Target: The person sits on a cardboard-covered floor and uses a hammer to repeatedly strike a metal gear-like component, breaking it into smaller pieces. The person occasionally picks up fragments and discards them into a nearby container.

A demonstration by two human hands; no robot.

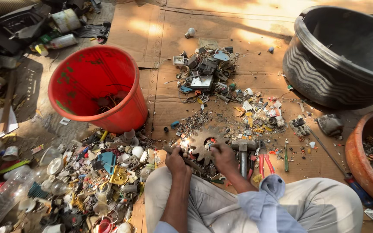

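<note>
Low in the frame's middle, your left hand curls around a dark, stubby rod-like piece, though its exact shape is hard to make out. Your right hand closes on something small against the rusty toothed metal gear wheel. A steel hammer lies just right; the red plastic bucket stands upper left.

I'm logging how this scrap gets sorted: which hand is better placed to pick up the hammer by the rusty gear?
Right, probably. The right hand rests at the rusty gear, and the hammer lies just beside it. The left hand sits on the gear's far side, gripping a dark piece.
</note>
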